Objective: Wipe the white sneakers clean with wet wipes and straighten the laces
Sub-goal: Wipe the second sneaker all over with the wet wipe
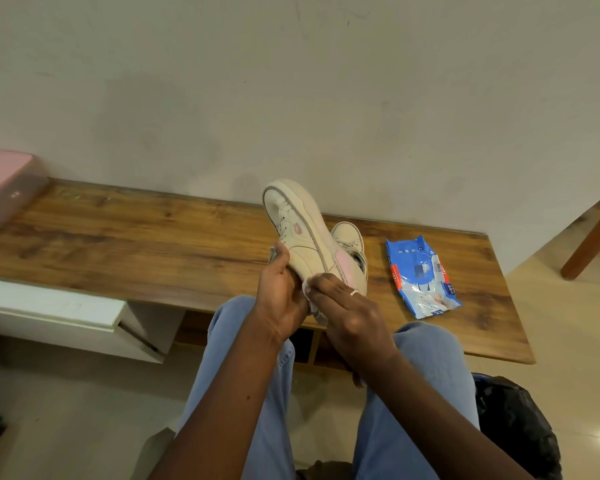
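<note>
Right hand point(352, 320) masks wipe point(307, 288) (mostly) on sneaker point(302, 233).

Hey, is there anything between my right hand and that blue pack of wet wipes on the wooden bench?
Nothing visible. Only bare wooden bench lies between the right hand, which presses a white wet wipe on the held white sneaker, and the blue plastic wipe pack. The second white sneaker stands just beside that path.

- Long brown wooden bench point(153, 244) met the wall.
- White leather sneaker point(349, 241) stood mid-bench.
- Blue plastic wipes pack point(420, 275) lay at its three o'clock.
- Pink box point(4, 188) sat at nine o'clock.
</note>
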